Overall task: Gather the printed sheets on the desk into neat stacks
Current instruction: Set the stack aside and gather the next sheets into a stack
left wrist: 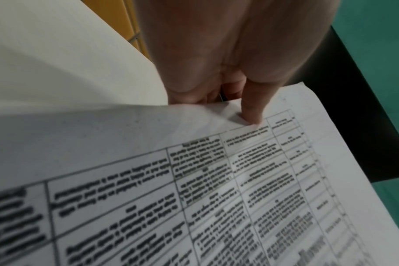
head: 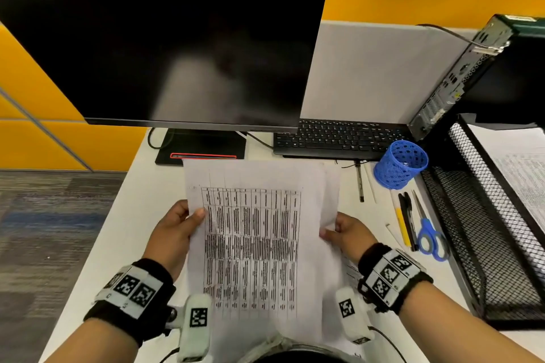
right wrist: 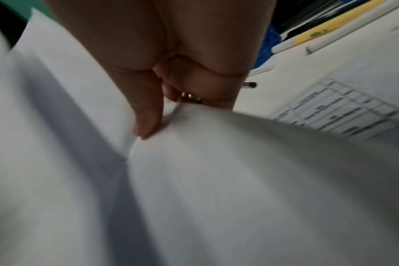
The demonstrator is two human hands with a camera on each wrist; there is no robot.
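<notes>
The printed sheets (head: 253, 244) are pinched at their left edge by the left hand (head: 174, 233), thumb on the printed table, and at their right edge by the right hand (head: 348, 233), thumb on top. They are held above the white desk (head: 141, 203), in front of the dark monitor (head: 165, 50). More printed paper (right wrist: 344, 108) is seen lying on the desk beside the right hand.
</notes>
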